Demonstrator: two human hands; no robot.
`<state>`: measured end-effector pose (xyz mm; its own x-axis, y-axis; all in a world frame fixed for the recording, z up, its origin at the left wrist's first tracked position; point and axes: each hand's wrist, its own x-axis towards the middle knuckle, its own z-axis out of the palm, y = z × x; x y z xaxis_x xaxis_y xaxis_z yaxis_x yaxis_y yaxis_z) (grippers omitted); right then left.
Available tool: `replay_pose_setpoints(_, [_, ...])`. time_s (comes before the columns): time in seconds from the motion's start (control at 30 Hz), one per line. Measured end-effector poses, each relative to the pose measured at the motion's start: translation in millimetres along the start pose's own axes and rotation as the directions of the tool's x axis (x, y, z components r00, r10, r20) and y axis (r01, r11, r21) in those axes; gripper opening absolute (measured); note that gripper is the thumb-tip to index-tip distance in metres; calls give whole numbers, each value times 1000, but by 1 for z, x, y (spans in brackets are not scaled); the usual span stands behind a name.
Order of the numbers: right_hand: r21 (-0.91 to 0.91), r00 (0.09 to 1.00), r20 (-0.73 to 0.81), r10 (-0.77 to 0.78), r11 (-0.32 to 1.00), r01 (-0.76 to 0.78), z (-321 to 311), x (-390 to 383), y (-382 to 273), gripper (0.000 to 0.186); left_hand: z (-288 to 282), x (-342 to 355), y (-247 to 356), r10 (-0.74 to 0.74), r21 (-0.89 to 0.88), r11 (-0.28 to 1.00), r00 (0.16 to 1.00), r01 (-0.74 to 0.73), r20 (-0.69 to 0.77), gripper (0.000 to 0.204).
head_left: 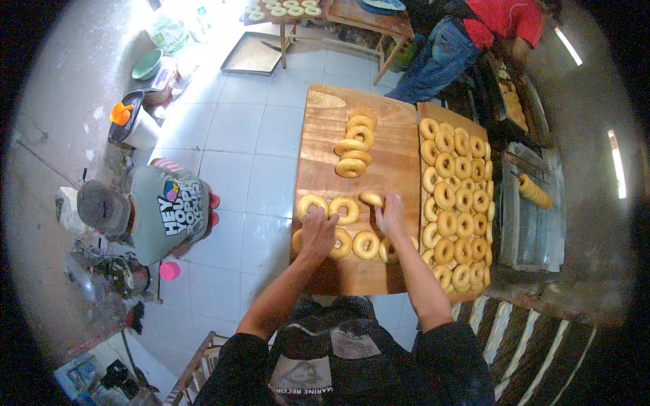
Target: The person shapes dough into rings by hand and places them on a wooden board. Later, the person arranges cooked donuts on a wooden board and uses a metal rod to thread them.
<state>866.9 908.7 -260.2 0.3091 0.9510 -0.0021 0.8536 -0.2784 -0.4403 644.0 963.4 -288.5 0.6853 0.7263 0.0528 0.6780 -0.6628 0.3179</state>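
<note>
My left hand [318,233] rests its bent fingers on a golden ring doughnut [312,201] near the wooden board's [318,162] left edge, beside another ring [344,218]. My right hand [388,220] grips a tilted doughnut [370,199] at its right end. A row of rings [365,252] lies below, partly hidden by my hands. An overlapping line of doughnuts [351,164] lies higher on the board. Many more cover the right-hand board [481,111] in close rows.
A person in grey [156,210] crouches left near a bucket [142,128]; another in red [501,20] bends at upper right by trays. A metal trough [531,237] holding skewered doughnuts stands right. A metal tray [247,51] and table with pale rings [352,17] are beyond.
</note>
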Motion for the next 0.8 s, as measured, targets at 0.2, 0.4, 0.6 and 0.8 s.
replay_pose_setpoints(0.2, [197, 988, -73, -137, 969, 149, -17, -47, 13, 32, -4, 9, 17, 45, -15, 999, 999, -45, -6, 41])
replay_pose_setpoints(0.4, [114, 995, -23, 95, 989, -91, 15, -28, 50, 41, -8, 28, 28, 53, -53, 997, 997, -56, -53, 42])
replay_pose_setpoints(0.6, [8, 998, -49, 26, 1000, -25, -4, 6, 34, 44, -5, 51, 23, -167, -261, 959, 966, 113, -196, 23])
replay_pose_setpoints(0.8, [-328, 895, -187, -406, 884, 332, 17, 81, -6, 39, -23, 111, 29, -236, -230, 960, 901, 159, -364, 19])
